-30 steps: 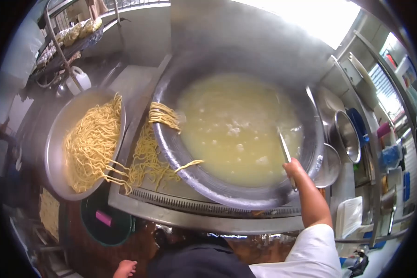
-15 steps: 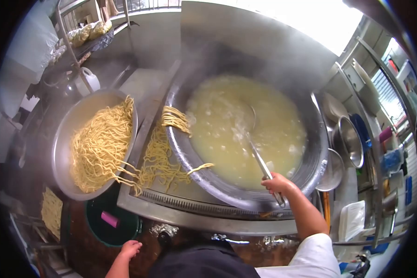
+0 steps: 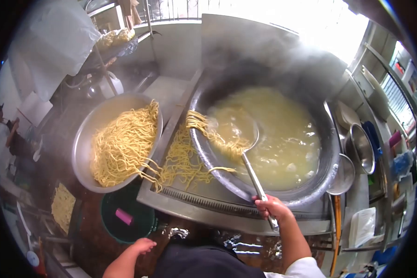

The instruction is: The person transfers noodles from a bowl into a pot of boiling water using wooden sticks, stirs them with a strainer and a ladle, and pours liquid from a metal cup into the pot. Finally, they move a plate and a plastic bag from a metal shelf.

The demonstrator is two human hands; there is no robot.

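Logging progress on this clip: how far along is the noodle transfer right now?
Partly done. A heap of noodles already sits in the metal basin, with more strewn on the counter. In hand: the right hand grips a ladle lifting strands at the edge of the steaming wok. The left hand hangs free. Broth hides what remains in the wok.
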